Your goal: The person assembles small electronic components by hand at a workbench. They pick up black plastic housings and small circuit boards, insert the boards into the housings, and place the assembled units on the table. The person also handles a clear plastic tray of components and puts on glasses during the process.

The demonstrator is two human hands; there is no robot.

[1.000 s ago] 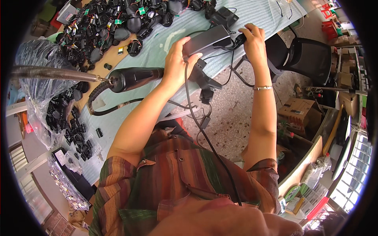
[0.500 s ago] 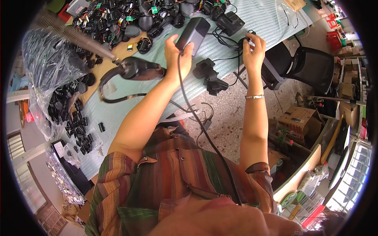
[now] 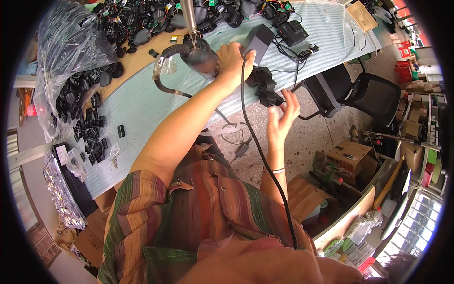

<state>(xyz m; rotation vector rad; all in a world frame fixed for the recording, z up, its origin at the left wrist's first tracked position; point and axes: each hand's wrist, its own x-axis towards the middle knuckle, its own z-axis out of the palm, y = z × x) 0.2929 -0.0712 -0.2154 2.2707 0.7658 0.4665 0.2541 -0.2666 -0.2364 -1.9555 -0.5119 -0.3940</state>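
In my left hand [image 3: 231,65] is a dark grey rectangular box, like a power bank [image 3: 260,41], held near the table's edge. A black cable [image 3: 257,142] runs from beside this box down past my chest. My right hand [image 3: 283,116] has its thumb and fingers apart, close beside a black strap-like bundle [image 3: 266,87] at the table edge; whether they touch is unclear. A coiled black cord [image 3: 299,54] lies beyond it, next to a black boxy device [image 3: 292,33]. Left of my left hand, a black hand tool [image 3: 201,57] hangs from a spring cord.
Many black plastic parts with small green boards [image 3: 156,19] are heaped across the back of the pale table [image 3: 142,113]. A clear plastic bag [image 3: 71,52] and more black parts stand at the left. A black chair [image 3: 373,97] and a cardboard box [image 3: 352,158] are at the right.
My right hand has left the coiled cord and come down to the strap-like bundle. The grey box stays in my left hand. The hanging tool appears farther right, against my left hand.
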